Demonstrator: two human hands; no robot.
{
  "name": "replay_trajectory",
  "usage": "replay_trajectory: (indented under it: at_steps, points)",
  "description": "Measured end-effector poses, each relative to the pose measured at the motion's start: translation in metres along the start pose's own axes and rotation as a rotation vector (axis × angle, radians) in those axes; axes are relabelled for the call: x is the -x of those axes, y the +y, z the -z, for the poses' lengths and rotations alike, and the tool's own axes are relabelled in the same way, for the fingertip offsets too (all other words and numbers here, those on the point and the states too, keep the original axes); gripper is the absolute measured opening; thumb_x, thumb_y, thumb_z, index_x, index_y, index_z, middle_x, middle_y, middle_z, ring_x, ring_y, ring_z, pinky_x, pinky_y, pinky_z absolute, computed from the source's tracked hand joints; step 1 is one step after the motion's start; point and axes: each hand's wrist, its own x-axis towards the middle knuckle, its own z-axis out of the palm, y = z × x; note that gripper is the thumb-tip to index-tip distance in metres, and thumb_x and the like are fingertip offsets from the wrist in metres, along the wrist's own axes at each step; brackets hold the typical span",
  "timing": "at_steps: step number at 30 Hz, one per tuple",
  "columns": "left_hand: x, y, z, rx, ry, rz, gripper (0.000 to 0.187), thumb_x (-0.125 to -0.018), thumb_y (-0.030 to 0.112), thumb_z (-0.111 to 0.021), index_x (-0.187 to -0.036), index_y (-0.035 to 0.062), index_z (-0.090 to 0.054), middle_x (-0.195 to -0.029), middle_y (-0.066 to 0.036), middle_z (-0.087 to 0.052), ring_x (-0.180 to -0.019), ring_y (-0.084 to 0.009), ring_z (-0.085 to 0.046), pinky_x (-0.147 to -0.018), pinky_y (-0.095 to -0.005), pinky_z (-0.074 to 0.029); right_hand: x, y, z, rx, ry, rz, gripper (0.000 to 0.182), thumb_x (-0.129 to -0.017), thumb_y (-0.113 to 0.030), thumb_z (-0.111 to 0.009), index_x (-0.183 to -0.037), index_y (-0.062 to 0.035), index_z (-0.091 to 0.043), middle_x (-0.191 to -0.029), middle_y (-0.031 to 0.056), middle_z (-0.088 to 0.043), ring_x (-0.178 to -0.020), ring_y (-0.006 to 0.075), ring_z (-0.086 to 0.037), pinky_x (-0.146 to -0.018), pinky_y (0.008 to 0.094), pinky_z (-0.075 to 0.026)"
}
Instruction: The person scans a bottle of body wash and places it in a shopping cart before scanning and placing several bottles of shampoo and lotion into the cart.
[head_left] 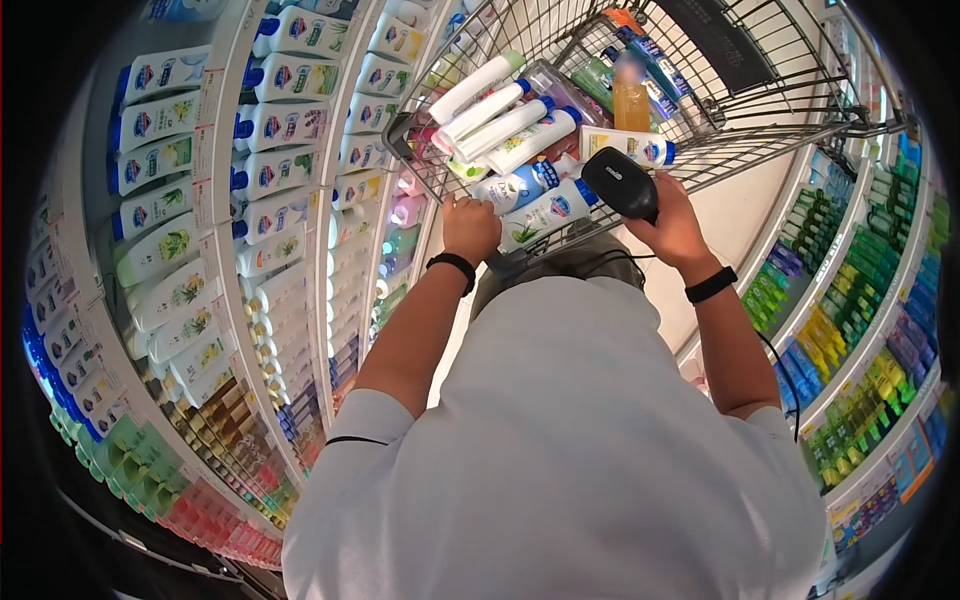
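Observation:
A wire shopping cart (412, 172) stands in front of me, loaded with several bottles. My left hand (470, 232) has its fingers curled over the cart's near left edge, beside a blue-and-white bottle (522, 186). In my right hand (677, 228) is a black handheld barcode scanner (618, 184), its rounded head over the near right part of the cart. Just left of the scanner lies a white bottle with a blue cap (545, 216). Behind it are several white bottles (505, 128) lying slanted, and an amber bottle (630, 103). The scanner's grip is partly hidden by my fingers.
Shelves (222, 200) packed with white, blue-capped bottles rise close on the left. On the right, another shelf (850, 290) holds rows of green, yellow and blue packs. Pale floor (735, 215) shows between cart and right shelf. A black cable (782, 368) hangs by my right arm.

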Motion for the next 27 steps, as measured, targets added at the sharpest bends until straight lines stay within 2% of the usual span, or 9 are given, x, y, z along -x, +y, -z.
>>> replay_trajectory:
  at_steps: [4, 5, 8, 15, 18, 20, 21, 23, 27]
  points:
    - [0.002, 0.000, 0.001, 0.023, 0.024, -0.003, 0.015, -0.080, 0.021, -0.063, -0.077, 0.0081, -0.070, -0.081, -0.010, -0.070, -0.089, -0.0268, -0.065, -0.105, -0.0520, -0.035, 0.000, -0.009, 0.004, -0.044, 0.010, -0.042, 0.027, -0.073, -0.020, -0.073, -0.094, -0.0048, -0.067, -0.090, 0.0163, -0.066, -0.096, 0.0378, -0.060, -0.112, 0.0494, -0.033]
    - [0.002, 0.000, 0.001, 0.020, 0.028, -0.010, 0.015, -0.080, 0.021, -0.063, -0.077, 0.0079, -0.070, -0.081, -0.011, -0.070, -0.088, -0.0269, -0.065, -0.105, -0.0521, -0.035, 0.001, 0.000, 0.005, -0.031, -0.112, -0.128, 0.043, -0.075, -0.017, -0.074, -0.115, -0.0046, -0.064, -0.121, 0.0165, -0.061, -0.118, 0.0358, -0.052, -0.105, 0.0434, -0.039]
    - [0.002, 0.000, 0.002, 0.016, 0.020, -0.012, 0.015, -0.079, 0.022, -0.064, -0.078, 0.0075, -0.070, -0.081, -0.010, -0.070, -0.089, -0.0271, -0.065, -0.105, -0.0524, -0.036, 0.002, 0.001, 0.005, -0.046, -0.089, -0.109, 0.043, -0.075, -0.017, -0.074, -0.115, -0.0043, -0.063, -0.120, 0.0165, -0.061, -0.117, 0.0359, -0.052, -0.103, 0.0430, -0.039]
    - [0.001, 0.002, 0.008, 0.008, -0.083, 0.001, 0.017, -0.079, 0.023, -0.065, -0.084, 0.0081, -0.071, -0.085, -0.010, -0.071, -0.093, -0.0272, -0.065, -0.107, -0.0541, -0.033, 0.001, 0.003, 0.002, 0.043, -0.131, -0.027, 0.031, -0.076, -0.020, -0.072, -0.103, -0.0066, -0.066, -0.099, 0.0140, -0.068, -0.110, 0.0347, -0.056, -0.116, 0.0474, -0.028]
    - [-0.001, 0.007, 0.014, -0.037, -0.183, 0.027, 0.023, -0.081, 0.025, -0.064, -0.094, 0.0081, -0.071, -0.092, -0.010, -0.071, -0.097, -0.0269, -0.065, -0.108, -0.0560, -0.030, 0.002, 0.002, 0.000, 0.046, -0.095, -0.005, 0.029, -0.075, -0.020, -0.071, -0.101, -0.0060, -0.066, -0.091, 0.0130, -0.067, -0.100, 0.0324, -0.059, -0.116, 0.0470, -0.028]
    - [-0.002, 0.010, 0.013, -0.089, -0.214, 0.054, 0.038, -0.084, 0.027, -0.060, -0.115, 0.0075, -0.066, -0.100, -0.010, -0.070, -0.101, -0.0270, -0.065, -0.109, -0.0573, -0.027, 0.001, 0.000, 0.002, 0.053, -0.107, -0.012, 0.029, -0.075, -0.019, -0.071, -0.100, -0.0056, -0.066, -0.087, 0.0127, -0.066, -0.096, 0.0318, -0.060, -0.115, 0.0469, -0.028]
    - [-0.002, 0.011, 0.012, -0.090, -0.214, 0.055, 0.038, -0.084, 0.027, -0.060, -0.115, 0.0075, -0.066, -0.100, -0.010, -0.070, -0.101, -0.0270, -0.065, -0.109, -0.0573, -0.027, 0.001, -0.001, 0.002, 0.059, -0.120, -0.018, 0.029, -0.075, -0.019, -0.070, -0.100, -0.0052, -0.065, -0.083, 0.0124, -0.065, -0.092, 0.0313, -0.061, -0.115, 0.0468, -0.028]
    - [-0.004, 0.012, 0.010, -0.121, -0.266, 0.070, 0.051, -0.087, 0.028, -0.056, -0.133, 0.0069, -0.057, -0.105, -0.011, -0.069, -0.103, -0.0270, -0.064, -0.110, -0.0570, -0.027, 0.001, -0.002, 0.000, 0.058, -0.106, -0.002, 0.029, -0.075, -0.019, -0.070, -0.099, -0.0051, -0.065, -0.081, 0.0120, -0.063, -0.089, 0.0309, -0.061, -0.115, 0.0467, -0.028]
    - [-0.008, 0.010, 0.003, -0.150, -0.325, 0.076, 0.060, -0.087, 0.034, -0.061, -0.138, 0.0063, -0.050, -0.108, -0.013, -0.069, -0.106, -0.0280, -0.065, -0.108, -0.0569, -0.030, -0.001, -0.007, 0.000, 0.076, -0.102, -0.013, 0.027, -0.072, -0.024, -0.072, -0.091, -0.0048, -0.067, -0.082, 0.0142, -0.064, -0.087, 0.0325, -0.062, -0.112, 0.0463, -0.032]
